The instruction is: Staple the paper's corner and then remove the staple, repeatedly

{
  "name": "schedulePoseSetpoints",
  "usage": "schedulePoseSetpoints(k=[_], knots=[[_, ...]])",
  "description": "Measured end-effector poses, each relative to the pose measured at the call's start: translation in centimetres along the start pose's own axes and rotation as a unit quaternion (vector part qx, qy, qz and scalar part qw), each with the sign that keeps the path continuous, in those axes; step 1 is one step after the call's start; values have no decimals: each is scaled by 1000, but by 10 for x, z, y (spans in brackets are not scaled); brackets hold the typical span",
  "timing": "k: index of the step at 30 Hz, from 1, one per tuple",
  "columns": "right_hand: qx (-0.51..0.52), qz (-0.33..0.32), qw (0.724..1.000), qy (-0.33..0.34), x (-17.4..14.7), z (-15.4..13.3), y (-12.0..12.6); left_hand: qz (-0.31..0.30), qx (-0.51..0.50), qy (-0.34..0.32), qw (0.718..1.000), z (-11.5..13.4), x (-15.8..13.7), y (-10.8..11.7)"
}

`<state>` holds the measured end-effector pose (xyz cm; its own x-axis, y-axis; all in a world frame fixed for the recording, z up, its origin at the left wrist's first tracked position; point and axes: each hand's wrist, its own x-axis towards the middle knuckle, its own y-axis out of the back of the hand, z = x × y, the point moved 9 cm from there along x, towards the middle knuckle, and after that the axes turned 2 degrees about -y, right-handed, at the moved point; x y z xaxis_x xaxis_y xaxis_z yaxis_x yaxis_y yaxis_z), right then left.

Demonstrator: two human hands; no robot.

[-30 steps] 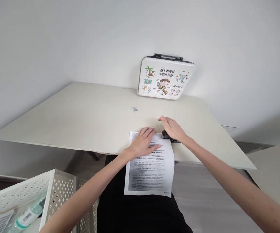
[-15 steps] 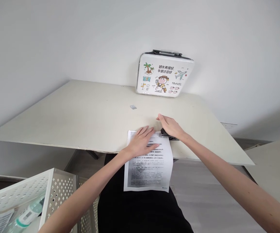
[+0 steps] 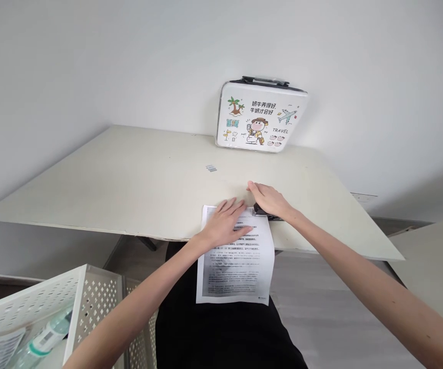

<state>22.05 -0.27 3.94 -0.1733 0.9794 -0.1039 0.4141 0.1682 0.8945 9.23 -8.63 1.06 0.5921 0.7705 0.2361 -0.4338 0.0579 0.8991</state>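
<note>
A printed sheet of paper (image 3: 236, 274) lies over the table's front edge, its lower part hanging above my lap. My left hand (image 3: 225, 223) rests flat on its upper part, fingers spread. At the sheet's top right corner is a black stapler (image 3: 258, 210), with its front end over the paper. My right hand (image 3: 269, 199) is closed over the stapler from above and hides most of it. Beyond my hands, a few small strips of silver staples (image 3: 211, 168) lie on the table.
A white case (image 3: 259, 118) with cartoon prints stands against the wall at the back of the table (image 3: 129, 174). At lower left is a white perforated basket (image 3: 94, 297) holding a plastic bottle (image 3: 44, 338) and papers.
My right hand has sunk slightly onto the stapler, whose top sits lower. My left hand stays in place on the paper. The view has shifted a little.
</note>
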Motion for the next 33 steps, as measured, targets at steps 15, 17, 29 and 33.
schedulePoseSetpoints(k=[15,17,29,33], knots=[[-1,-1,1000,-3,1,0,-1,1,8,-6,1000,-1,1,-3],[-6,1,1000,-7,1,1,-1,5,8,-7,1000,-1,1,-2],[-33,4,999,0,-1,-7,-4,12,8,-11,1000,0,0,-3],[-33,4,999,-1,-1,-7,-4,10,11,-12,1000,-1,0,-4]])
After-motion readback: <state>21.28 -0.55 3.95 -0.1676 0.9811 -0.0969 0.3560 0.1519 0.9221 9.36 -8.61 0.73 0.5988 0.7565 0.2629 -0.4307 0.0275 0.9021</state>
